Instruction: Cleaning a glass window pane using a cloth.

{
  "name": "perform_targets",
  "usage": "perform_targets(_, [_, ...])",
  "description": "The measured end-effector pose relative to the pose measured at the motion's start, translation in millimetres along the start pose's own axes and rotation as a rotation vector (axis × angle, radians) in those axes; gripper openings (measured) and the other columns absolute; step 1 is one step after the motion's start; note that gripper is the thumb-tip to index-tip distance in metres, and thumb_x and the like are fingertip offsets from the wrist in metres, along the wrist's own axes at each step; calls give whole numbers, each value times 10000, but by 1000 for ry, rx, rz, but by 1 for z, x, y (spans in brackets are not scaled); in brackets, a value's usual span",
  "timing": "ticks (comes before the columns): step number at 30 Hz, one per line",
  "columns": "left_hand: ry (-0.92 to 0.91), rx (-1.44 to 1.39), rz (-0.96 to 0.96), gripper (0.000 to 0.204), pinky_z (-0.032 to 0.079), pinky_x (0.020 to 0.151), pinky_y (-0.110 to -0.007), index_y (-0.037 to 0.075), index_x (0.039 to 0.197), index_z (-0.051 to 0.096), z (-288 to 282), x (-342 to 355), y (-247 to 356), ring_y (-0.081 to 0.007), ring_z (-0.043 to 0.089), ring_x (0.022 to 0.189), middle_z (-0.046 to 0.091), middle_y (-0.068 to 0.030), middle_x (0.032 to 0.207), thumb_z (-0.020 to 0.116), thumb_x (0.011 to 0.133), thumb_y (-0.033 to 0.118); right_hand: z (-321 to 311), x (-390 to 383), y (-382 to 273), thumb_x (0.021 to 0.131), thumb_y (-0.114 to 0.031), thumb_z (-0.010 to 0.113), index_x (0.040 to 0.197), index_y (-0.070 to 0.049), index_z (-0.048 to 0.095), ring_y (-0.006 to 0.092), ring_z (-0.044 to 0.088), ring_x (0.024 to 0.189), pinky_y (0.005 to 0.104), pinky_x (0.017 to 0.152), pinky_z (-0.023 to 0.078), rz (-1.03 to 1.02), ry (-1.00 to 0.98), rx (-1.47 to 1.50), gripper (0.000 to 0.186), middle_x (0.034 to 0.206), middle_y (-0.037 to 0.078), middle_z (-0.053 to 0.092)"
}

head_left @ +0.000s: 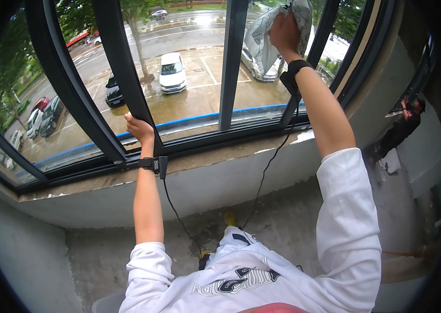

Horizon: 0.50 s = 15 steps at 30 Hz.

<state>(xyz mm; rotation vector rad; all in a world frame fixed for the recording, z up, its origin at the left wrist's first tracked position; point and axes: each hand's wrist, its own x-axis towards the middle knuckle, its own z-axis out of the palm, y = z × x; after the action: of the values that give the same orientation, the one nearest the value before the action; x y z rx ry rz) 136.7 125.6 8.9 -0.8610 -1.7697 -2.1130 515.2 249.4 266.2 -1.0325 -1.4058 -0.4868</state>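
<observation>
My left hand [139, 128] grips a dark window sash frame [129, 78] low at the middle left, fingers curled on its edge. My right hand [285, 34], raised high at the right, holds a crumpled pale patterned cloth [262, 34] at the window, bunched under its fingers. Behind the cloth, part of the glass and frame is hidden. Black wrist devices [150, 164] are strapped on both my wrists, with thin cables hanging from them toward my body.
The window's bottom rail [189, 146] sits on a rough ledge [215, 159] above a plastered low wall [111, 203]. Below is a concrete floor [283, 208]. A person in dark clothes [403, 128] is at another opening on the right. Parked cars [171, 73] show outside.
</observation>
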Motion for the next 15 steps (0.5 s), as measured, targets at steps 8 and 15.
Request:
perform_targets(8, [2,26,-27,638,367,696,-532,-71,768,532,1,1,-17,-493,530,748,612,-283,762,188,1031,397,6,-95,98,975,-255,383,1152,-24,486,456,589,946,532,804,449,113,-47,-155,309,1021,265,619])
perform_targets(15, [-27,-4,-71,640,355,753,-535,-49,791,552,2,-5,-18,-479,534,798,623,-263,812,161,1025,400,27,-186,167,989,-224,436,984,-13,538,403,609,898,476,753,449,154,-30,-10,234,892,199,641])
